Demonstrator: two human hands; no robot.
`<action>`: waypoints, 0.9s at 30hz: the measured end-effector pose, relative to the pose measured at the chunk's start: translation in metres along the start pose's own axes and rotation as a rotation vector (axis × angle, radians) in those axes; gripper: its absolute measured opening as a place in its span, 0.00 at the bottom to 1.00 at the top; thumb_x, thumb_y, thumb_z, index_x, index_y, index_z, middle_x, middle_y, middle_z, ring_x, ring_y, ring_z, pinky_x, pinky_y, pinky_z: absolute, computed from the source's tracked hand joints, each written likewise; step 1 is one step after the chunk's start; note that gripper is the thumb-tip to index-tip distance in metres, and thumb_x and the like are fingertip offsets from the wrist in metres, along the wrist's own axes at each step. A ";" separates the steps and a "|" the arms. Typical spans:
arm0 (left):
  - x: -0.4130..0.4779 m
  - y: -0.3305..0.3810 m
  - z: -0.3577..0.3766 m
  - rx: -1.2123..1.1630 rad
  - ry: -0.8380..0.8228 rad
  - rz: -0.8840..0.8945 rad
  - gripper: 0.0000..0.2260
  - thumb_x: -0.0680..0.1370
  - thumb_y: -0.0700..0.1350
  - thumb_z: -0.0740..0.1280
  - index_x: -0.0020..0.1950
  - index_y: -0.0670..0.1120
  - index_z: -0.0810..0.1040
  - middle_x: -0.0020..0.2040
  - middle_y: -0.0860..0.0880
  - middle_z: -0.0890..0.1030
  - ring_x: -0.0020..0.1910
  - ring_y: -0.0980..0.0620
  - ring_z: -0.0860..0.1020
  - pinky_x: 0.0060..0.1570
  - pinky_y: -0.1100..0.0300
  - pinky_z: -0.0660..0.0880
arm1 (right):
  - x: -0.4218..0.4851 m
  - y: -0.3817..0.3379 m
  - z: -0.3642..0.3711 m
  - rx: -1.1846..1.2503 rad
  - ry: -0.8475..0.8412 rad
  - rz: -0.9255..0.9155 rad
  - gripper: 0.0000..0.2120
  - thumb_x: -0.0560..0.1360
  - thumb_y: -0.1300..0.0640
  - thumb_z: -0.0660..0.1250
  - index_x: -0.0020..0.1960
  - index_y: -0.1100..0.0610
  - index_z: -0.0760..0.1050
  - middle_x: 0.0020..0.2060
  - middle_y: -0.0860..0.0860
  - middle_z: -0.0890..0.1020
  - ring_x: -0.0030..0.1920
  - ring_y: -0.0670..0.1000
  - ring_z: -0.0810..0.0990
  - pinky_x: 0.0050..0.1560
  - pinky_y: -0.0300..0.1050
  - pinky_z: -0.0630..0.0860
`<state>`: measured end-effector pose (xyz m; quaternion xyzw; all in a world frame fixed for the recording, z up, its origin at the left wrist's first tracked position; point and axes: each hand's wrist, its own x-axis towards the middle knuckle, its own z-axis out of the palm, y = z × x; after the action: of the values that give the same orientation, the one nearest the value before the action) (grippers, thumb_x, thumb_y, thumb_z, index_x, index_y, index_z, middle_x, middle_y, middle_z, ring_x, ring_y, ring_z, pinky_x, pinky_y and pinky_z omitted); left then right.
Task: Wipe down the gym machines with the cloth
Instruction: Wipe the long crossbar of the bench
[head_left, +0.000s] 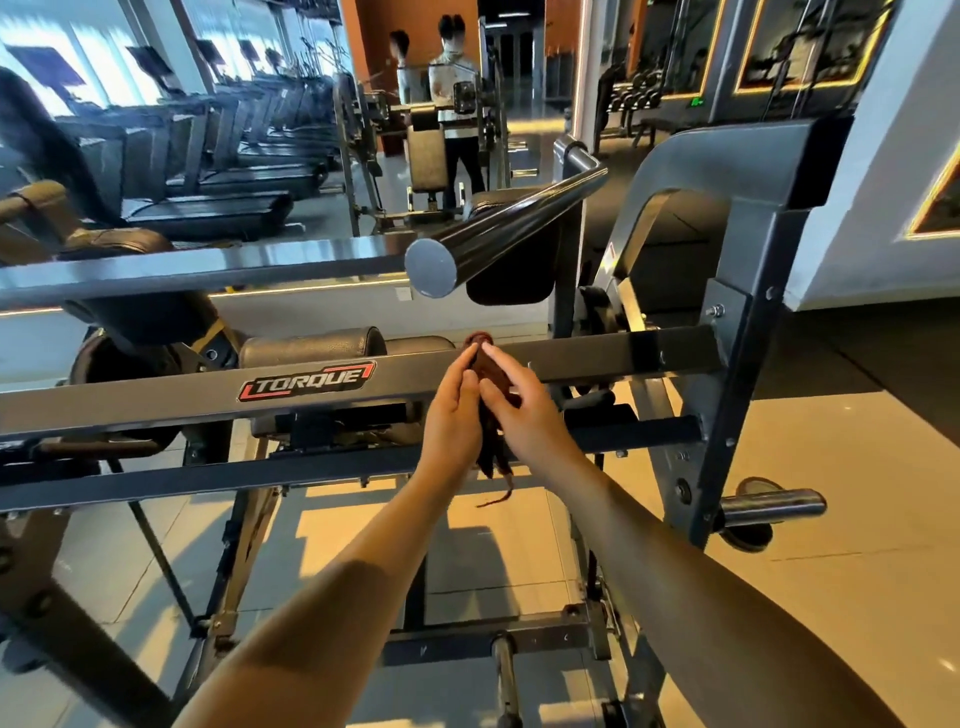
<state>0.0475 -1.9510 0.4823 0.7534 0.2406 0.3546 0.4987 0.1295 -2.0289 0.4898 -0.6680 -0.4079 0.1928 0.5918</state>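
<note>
- dark brown cloth (492, 457): bunched, hanging between both hands, just in front of the grey crossbar (597, 358) (the one bearing the TORQUE badge (306, 382)); a loose thread is trailing below it.
- left hand (452, 415): lying with straight fingers against the cloth's left side, pressing rather than curling round it.
- right hand (524, 410): pinching the cloth between thumb and fingers.
- chrome bar (498, 234): projecting above the hands.
- treadmills (208, 202): standing in a row, upper left.
</note>
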 end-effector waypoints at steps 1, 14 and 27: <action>0.001 0.001 0.005 -0.005 -0.028 0.014 0.18 0.87 0.51 0.53 0.77 0.56 0.67 0.68 0.54 0.75 0.64 0.56 0.76 0.57 0.63 0.78 | -0.001 0.002 -0.006 0.028 0.052 0.007 0.22 0.84 0.52 0.61 0.77 0.42 0.65 0.71 0.45 0.69 0.68 0.45 0.69 0.68 0.49 0.72; 0.022 -0.034 0.012 0.580 -0.127 0.214 0.21 0.87 0.51 0.53 0.80 0.50 0.63 0.80 0.53 0.63 0.80 0.56 0.55 0.80 0.57 0.51 | 0.023 0.032 -0.014 -0.702 0.256 -0.250 0.16 0.83 0.55 0.64 0.69 0.54 0.78 0.60 0.53 0.75 0.59 0.54 0.72 0.57 0.47 0.76; 0.019 -0.042 0.007 0.561 -0.135 0.239 0.21 0.86 0.52 0.53 0.79 0.49 0.65 0.80 0.53 0.63 0.80 0.57 0.56 0.80 0.56 0.53 | 0.024 0.039 -0.019 -0.779 0.282 -0.263 0.14 0.80 0.61 0.68 0.65 0.55 0.80 0.58 0.53 0.77 0.57 0.56 0.74 0.54 0.48 0.76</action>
<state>0.0647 -1.9253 0.4476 0.9065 0.2052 0.2794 0.2411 0.1701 -2.0213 0.4624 -0.8035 -0.4471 -0.1457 0.3651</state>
